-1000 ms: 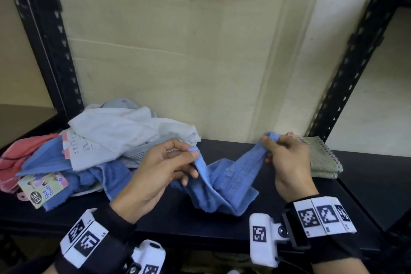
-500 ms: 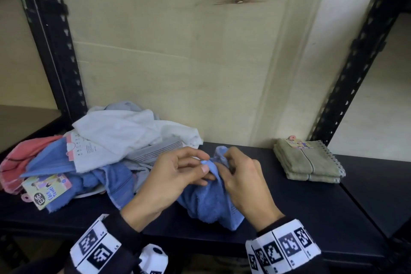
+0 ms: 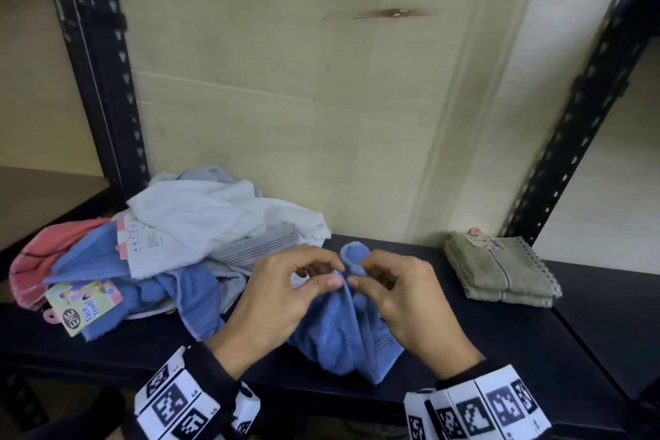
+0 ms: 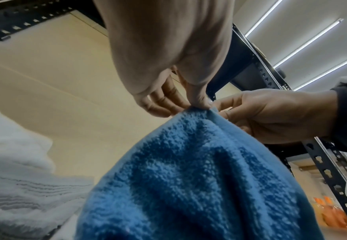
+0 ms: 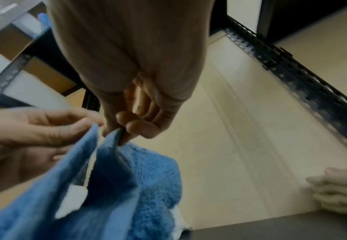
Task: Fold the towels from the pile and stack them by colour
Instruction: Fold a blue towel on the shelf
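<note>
Two hands pinch the blue towel at its top edge, near the shelf's front edge: left hand and right hand, fingers maybe touching. Pile sits at the left end; green folded towels near the right back corner.

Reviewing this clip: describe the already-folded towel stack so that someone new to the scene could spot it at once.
On the black shelf, look to its right end, near the slanted black upright. The folded green towels sit there, apart from the jumbled pile: the only neat, squared stack, with a paper label on top.
</note>
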